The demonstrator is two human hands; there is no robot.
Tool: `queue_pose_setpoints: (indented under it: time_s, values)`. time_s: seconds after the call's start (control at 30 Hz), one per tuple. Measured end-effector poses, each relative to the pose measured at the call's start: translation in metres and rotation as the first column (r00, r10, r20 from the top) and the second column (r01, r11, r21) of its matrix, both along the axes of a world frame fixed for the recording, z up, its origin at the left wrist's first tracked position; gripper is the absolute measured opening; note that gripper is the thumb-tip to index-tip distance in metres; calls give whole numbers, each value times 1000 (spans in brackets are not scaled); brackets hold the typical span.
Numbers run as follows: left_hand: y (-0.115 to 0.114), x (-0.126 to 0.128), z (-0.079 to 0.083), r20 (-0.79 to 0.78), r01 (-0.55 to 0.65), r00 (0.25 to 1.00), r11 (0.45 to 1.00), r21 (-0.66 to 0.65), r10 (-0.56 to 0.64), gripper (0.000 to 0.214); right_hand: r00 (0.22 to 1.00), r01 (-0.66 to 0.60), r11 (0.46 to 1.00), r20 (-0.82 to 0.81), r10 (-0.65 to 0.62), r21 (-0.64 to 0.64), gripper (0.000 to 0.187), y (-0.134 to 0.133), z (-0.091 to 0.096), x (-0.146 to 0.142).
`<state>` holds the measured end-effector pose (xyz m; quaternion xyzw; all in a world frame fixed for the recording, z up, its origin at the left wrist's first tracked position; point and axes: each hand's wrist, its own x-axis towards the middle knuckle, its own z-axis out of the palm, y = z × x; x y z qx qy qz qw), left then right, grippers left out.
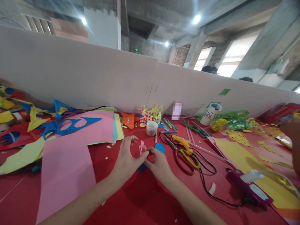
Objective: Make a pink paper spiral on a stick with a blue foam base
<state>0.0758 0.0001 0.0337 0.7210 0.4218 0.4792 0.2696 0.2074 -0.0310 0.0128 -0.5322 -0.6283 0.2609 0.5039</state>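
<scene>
Both my hands meet over the red table (pixel 145 200), pinching a small pink paper figure (pixel 142 147) that stands upright between them. My left hand (pixel 126 159) curls its fingers round the figure's left side, thumb touching the right hand. My right hand (pixel 158 162) pinches at the figure's base from the right. A blue paper disc (pixel 142 167) lies under the hands, and another blue disc (pixel 160 147) sits just beyond the right hand.
Pink paper sheets (pixel 65 168) and colored scraps (pixel 35 122) cover the left. A small white cup (pixel 152 128), a yellow glue gun (pixel 184 143), red-handled scissors (pixel 182 159) and a black cord (pixel 208 184) lie right. A white partition (pixel 93 75) closes the back. Yellow sheet (pixel 236 153) far right.
</scene>
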Motion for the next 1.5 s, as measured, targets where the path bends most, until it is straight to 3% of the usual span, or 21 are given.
queue_pose_setpoints:
  time_s: [0.17,0.4,0.5,0.6,0.7,0.8,0.9,1.03,1.13,1.23,1.37,1.5]
  values:
    - [3,-1,0,58,50,997,999,7,-50,34,997,-26,1000,-76,25,-7,3,2,3,3]
    - [11,-5,0,186,198,968,970,-140,-170,22,974,-18,998,-225,5,-59,11,6,-3,7]
    - [12,-6,0,261,251,947,937,-241,-187,20,943,-83,992,-329,47,-96,13,9,-5,9]
    - [14,-6,0,420,305,898,872,-382,-130,30,888,-166,979,-450,96,-118,14,12,-6,11]
    - [17,-7,-2,568,439,816,752,-491,-105,37,834,-200,970,-543,94,-139,14,12,-5,13]
    - [21,-8,-6,629,539,769,639,-549,-108,34,756,-237,960,-649,83,-153,16,12,-6,16]
    - [21,-9,-8,626,583,763,589,-559,-161,29,672,-272,945,-739,53,-180,17,13,-8,19]
    - [18,-7,-10,598,598,770,574,-559,-220,23,640,-330,921,-766,55,-209,17,14,-11,23]
    - [17,-5,-12,546,576,797,594,-561,-257,18,621,-310,928,-783,33,-208,18,15,-13,23]
    - [19,-4,-16,517,569,806,616,-544,-289,18,642,-296,933,-766,35,-205,19,15,-12,21]
    - [21,-4,-20,523,583,799,594,-554,-296,20,684,-281,932,-729,26,-230,20,14,-11,19]
    - [20,-4,-18,535,588,794,585,-558,-288,23,672,-279,933,-740,22,-225,22,16,-13,20]
